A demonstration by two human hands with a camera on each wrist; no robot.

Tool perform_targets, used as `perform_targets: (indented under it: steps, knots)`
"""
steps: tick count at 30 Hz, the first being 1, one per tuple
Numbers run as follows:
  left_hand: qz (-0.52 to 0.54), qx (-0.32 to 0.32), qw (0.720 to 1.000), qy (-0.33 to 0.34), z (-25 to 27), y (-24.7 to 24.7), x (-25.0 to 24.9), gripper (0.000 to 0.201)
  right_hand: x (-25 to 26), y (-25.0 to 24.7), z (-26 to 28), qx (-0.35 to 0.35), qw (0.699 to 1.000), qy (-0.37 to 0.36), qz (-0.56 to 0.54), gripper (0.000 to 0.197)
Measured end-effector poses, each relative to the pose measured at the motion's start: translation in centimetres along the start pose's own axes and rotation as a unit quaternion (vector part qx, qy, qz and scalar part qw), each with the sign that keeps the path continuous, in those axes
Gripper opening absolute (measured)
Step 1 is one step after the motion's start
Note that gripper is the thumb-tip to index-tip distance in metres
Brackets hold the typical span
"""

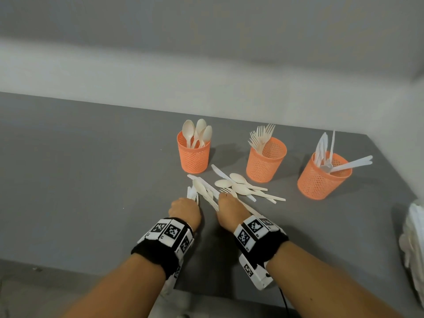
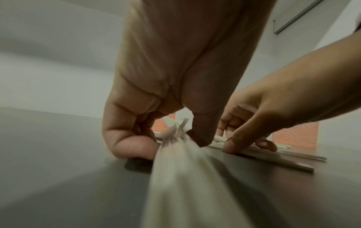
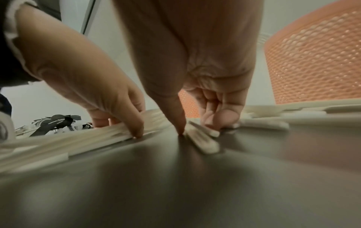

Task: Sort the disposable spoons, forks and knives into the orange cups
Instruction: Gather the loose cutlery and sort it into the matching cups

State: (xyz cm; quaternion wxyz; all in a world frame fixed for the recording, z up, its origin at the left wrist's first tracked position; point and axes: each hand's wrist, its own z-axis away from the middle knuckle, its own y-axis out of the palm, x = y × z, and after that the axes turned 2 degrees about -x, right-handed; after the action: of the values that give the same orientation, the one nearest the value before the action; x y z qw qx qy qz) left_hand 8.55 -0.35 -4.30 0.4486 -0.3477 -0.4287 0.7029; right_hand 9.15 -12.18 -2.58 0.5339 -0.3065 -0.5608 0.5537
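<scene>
Three orange mesh cups stand in a row: spoons cup (image 1: 193, 154), forks cup (image 1: 266, 161), knives cup (image 1: 322, 180). In front of them lies a loose pile of white cutlery (image 1: 243, 188). My left hand (image 1: 190, 201) is at the pile's near left and grips a small bundle of white cutlery (image 2: 175, 154) between thumb and curled fingers; the pieces' kinds are not clear. Just right of it, my right hand (image 1: 226, 199) pinches the handle of a fork (image 1: 227, 191) lying on the table, with the thumb tip (image 3: 180, 123) on one side and curled fingers on the other.
The grey table (image 1: 91, 168) ends at a front edge near my forearms and at a wall behind the cups. A heap of white items (image 1: 413, 237) sits at the right edge. More loose handles (image 3: 283, 117) lie by the cup's foot.
</scene>
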Motion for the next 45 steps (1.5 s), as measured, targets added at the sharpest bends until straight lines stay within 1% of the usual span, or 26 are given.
perform_targets:
  steps: [3, 6, 8, 10, 12, 14, 17, 18, 20, 22, 23, 25, 27, 28, 30, 31, 32, 33, 34, 35, 36, 38, 39, 40, 42, 45]
  knots:
    - [0.013, 0.01, 1.0, 0.023, 0.1, 0.1, 0.2, 0.027, -0.2, -0.1, 0.1, 0.003, 1.0, 0.011, 0.02, 0.029]
    - [0.037, -0.009, 0.999, -0.01, 1.4, 0.2, -0.2, 0.032, -0.2, 0.1, 0.2, -0.011, 1.0, 0.024, 0.012, 0.031]
    - [0.118, -0.025, 0.992, -0.035, 2.2, -0.1, -0.3, 0.032, -0.3, 0.2, 0.3, -0.009, 1.0, 0.022, -0.001, 0.034]
    - [0.209, -0.031, 0.977, -0.015, 2.7, -0.8, -0.1, 0.034, -0.7, 0.3, 0.4, -0.005, 1.0, 0.018, 0.0, 0.034]
    - [0.266, -0.017, 0.964, 0.015, 3.0, -1.4, -0.2, 0.034, -1.2, 0.1, 0.9, -0.002, 1.0, 0.014, 0.019, 0.033]
    - [0.322, -0.015, 0.946, 0.023, 3.1, -1.8, -0.2, 0.027, -1.8, 0.1, 1.3, 0.003, 0.999, 0.003, 0.043, 0.032]
    - [0.406, -0.041, 0.911, 0.051, 3.1, -2.2, -0.4, 0.015, -2.8, 0.1, 1.2, 0.004, 0.999, 0.011, 0.042, 0.031]
    - [0.435, -0.057, 0.896, 0.067, 3.1, -2.4, -0.4, 0.015, -3.2, -0.1, 1.2, -0.005, 0.999, 0.02, 0.027, 0.03]
    - [0.507, -0.082, 0.853, 0.087, 3.5, -2.9, -0.5, 0.029, -3.5, -1.0, 1.0, -0.05, 0.998, 0.04, -0.015, 0.027]
    - [0.573, -0.084, 0.809, 0.103, 4.1, -3.4, -1.2, 0.035, -3.5, -2.4, 1.2, -0.109, 0.987, 0.039, -0.107, 0.023]
    - [0.594, -0.08, 0.792, 0.115, 4.3, -3.6, -1.6, 0.034, -3.0, -3.0, 1.3, -0.135, 0.977, 0.021, -0.165, 0.022]
    - [0.628, -0.058, 0.762, 0.145, 4.8, -4.0, -2.6, 0.033, -1.6, -3.8, 1.7, -0.15, 0.954, -0.057, -0.253, 0.028]
    - [0.66, -0.027, 0.732, 0.169, 4.9, -4.5, -3.3, 0.035, -0.3, -3.7, 2.2, -0.143, 0.946, -0.136, -0.256, 0.041]
    - [0.666, -0.023, 0.725, 0.172, 4.7, -4.8, -3.5, 0.03, 0.1, -3.8, 2.5, -0.139, 0.948, -0.149, -0.246, 0.043]
    - [0.657, -0.042, 0.732, 0.179, 4.5, -5.4, -3.4, 0.019, 0.1, -4.2, 2.7, -0.124, 0.935, -0.17, -0.286, 0.037]
    - [0.652, -0.055, 0.733, 0.185, 4.3, -5.6, -3.3, 0.018, -0.1, -4.7, 2.7, -0.109, 0.927, -0.188, -0.306, 0.032]
    - [0.652, -0.062, 0.732, 0.188, 4.1, -5.7, -3.1, 0.018, -0.5, -5.3, 2.7, -0.083, 0.93, -0.194, -0.302, 0.026]
    - [0.655, -0.065, 0.729, 0.186, 4.0, -5.9, -2.9, 0.019, -1.2, -5.8, 2.5, -0.056, 0.935, -0.196, -0.291, 0.025]
    - [0.656, -0.068, 0.73, 0.18, 3.8, -6.1, -2.6, 0.021, -2.2, -6.2, 2.0, -0.032, 0.943, -0.183, -0.276, 0.032]
    - [0.655, -0.073, 0.733, 0.17, 3.6, -6.2, -2.3, 0.024, -3.3, -6.5, 1.5, -0.016, 0.956, -0.156, -0.25, 0.044]
    - [0.654, -0.077, 0.735, 0.16, 3.3, -6.4, -2.1, 0.025, -4.4, -6.6, 0.9, -0.003, 0.971, -0.114, -0.208, 0.058]
    - [0.655, -0.075, 0.736, 0.153, 2.6, -6.7, -1.8, 0.028, -5.9, -6.0, -0.2, 0.028, 0.995, -0.04, -0.092, 0.086]
    - [0.654, -0.073, 0.738, 0.152, 2.4, -6.8, -1.7, 0.032, -6.2, -5.4, -0.5, 0.045, 0.998, -0.021, -0.024, 0.095]
    - [0.651, -0.07, 0.74, 0.152, 2.2, -6.8, -1.6, 0.033, -6.2, -4.6, -1.1, 0.059, 0.998, -0.005, 0.029, 0.1]
    - [0.648, -0.061, 0.743, 0.156, 2.1, -7.0, -1.6, 0.027, -5.9, -3.8, -2.1, 0.06, 0.995, 0.026, 0.074, 0.096]
    - [0.65, -0.058, 0.74, 0.164, 1.9, -7.1, -1.5, 0.017, -5.0, -3.8, -3.7, 0.044, 0.993, 0.054, 0.098, 0.077]
